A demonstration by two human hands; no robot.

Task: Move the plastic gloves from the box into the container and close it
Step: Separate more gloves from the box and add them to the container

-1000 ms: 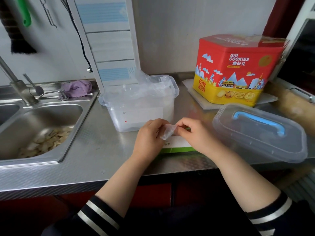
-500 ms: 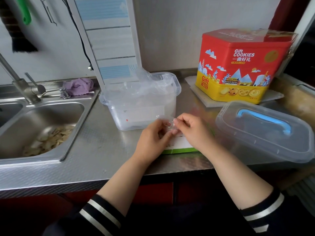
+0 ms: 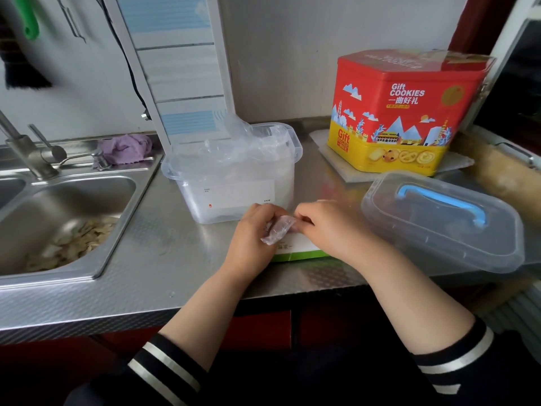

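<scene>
Head view: L hand (image 3: pixel 248 232) & R hand (image 3: pixel 328 227) close together, both pinching folded glove (image 3: pixel 278 233) over green-edged box (image 3: pixel 298 252), as I read it; open container (image 3: pixel 234 183) behind for short transfer, lid (image 3: pixel 439 218) parked right.

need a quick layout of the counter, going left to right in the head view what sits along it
sink → purple cloth → container → left hand → glove → right hand → lid, cookie tin behind it
</scene>
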